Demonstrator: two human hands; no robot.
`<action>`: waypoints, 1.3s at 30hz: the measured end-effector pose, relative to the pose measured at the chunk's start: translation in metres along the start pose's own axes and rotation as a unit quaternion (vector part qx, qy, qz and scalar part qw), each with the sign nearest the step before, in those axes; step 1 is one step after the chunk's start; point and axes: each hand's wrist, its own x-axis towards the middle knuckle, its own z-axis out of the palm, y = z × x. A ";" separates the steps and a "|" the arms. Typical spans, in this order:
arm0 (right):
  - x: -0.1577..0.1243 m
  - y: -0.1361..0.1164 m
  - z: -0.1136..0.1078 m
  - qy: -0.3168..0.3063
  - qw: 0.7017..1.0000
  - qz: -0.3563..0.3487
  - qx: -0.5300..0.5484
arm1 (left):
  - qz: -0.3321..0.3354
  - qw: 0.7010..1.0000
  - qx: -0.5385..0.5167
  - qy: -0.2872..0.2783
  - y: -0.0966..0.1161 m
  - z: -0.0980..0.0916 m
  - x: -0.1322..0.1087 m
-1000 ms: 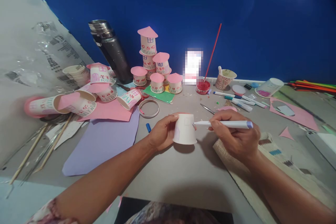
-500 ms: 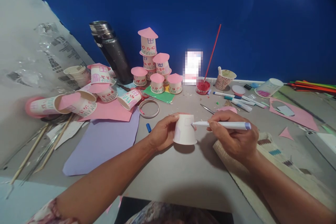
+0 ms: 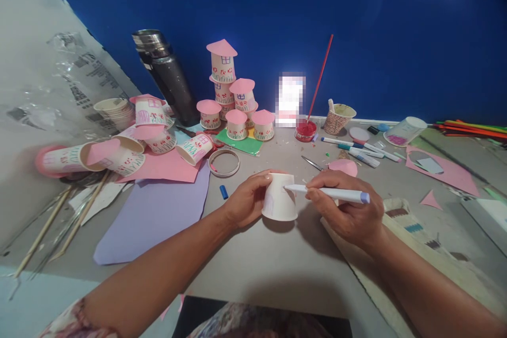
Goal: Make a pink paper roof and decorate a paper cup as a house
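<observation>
An upside-down white paper cup (image 3: 279, 205) is gripped at its left side by my left hand (image 3: 250, 199), just above the table. Faint purple marks show on its wall. My right hand (image 3: 348, 210) pinches a white marker (image 3: 336, 194) with a light purple end. The marker's tip touches or nearly touches the upper wall of the cup. Behind, several decorated paper cups (image 3: 222, 67) with pink cone roofs stand stacked, with drawn windows, red flowers and green grass. A small blue cap (image 3: 224, 192) lies left of my left hand.
Purple paper (image 3: 158, 216) and a tape roll (image 3: 224, 162) lie to the left, near a dark thermos (image 3: 168, 76). Several markers (image 3: 352, 148), scissors (image 3: 312, 162) and a red paint pot (image 3: 306, 130) are behind my right hand. A patterned cloth (image 3: 404, 237) lies under my right forearm.
The marker has moved slightly left and its tip now lies further in on the cup's wall. My right hand shifted left with it. My left hand and the cup stay nearly still.
</observation>
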 end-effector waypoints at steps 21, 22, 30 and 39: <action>0.001 0.000 -0.004 0.026 0.998 0.052 -0.017 | -0.015 0.999 0.007 -0.033 -0.001 -0.003 -0.002; 0.001 0.000 -0.003 0.024 0.998 0.048 -0.018 | -0.014 0.999 0.009 -0.034 -0.001 -0.003 -0.001; 0.002 0.000 -0.004 0.008 0.999 0.046 -0.024 | -0.013 0.999 0.019 -0.032 0.000 -0.001 -0.003; 0.004 -0.003 -0.006 -0.019 0.999 0.047 -0.009 | -0.010 1.000 0.010 -0.011 -0.001 -0.003 -0.001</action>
